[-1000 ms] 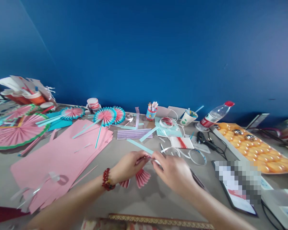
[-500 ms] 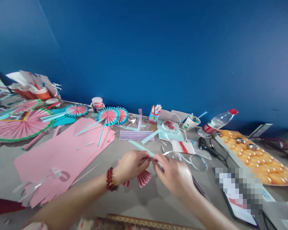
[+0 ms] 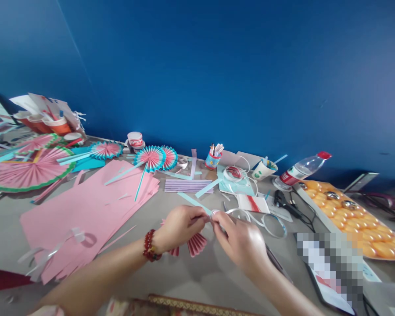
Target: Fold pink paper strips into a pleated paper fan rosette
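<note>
With twelve o'clock pointing away from the person toward the blue wall (image 3: 197,66), everything centres on the spot where the two hands' fingertips come together. The light-blue paper strip (image 3: 191,200) runs out from there toward ten o'clock, its long axis lying from ten to four, its near end hidden at the fingers. The left hand (image 3: 181,229) is curled, thumb pinched against fingers, apparently gripping the pleated pink paper fan (image 3: 196,245), whose spread folds show below it, chiefly at about five o'clock. From the right hand (image 3: 245,243) those same folds lie near nine o'clock and farther off, so the left is nearer. The right thumb and forefinger bend in to the meeting point; whether they grip anything cannot be made out. The purple pleated paper (image 3: 184,185) lies at the left hand's twelve, the pink paper sheets (image 3: 95,197) between nine and ten.
</note>
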`<state>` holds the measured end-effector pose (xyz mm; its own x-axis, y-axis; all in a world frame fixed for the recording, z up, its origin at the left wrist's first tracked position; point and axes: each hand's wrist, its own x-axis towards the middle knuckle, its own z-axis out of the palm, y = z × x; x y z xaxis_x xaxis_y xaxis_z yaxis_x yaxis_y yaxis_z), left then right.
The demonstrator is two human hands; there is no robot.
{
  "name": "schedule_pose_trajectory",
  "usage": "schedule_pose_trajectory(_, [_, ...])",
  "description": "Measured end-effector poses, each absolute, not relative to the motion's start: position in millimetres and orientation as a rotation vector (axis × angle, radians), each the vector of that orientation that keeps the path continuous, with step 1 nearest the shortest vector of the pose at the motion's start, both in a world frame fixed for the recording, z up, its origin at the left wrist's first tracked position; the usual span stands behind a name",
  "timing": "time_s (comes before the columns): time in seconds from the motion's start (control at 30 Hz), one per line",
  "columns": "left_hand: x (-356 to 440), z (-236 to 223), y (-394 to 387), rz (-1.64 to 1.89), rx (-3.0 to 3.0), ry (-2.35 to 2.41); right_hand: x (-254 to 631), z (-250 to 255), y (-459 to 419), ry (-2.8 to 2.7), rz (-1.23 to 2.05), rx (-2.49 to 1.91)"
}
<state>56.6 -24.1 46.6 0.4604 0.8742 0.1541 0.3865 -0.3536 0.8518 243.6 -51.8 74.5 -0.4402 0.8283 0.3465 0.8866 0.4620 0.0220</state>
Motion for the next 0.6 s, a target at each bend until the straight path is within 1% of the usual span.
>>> schedule_pose_trajectory(0.3, [55.9, 45.5, -22.6, 0.766, 1.872, 0.988, 247.9, 75.4, -53.7, -2.407, -0.169, -1.408])
schedule_pose_trajectory(0.6, [58.3, 49.4, -22.3, 0.764, 1.884, 0.994, 250.1, 79.2, -52.2, -2.403, -0.228, -1.386])
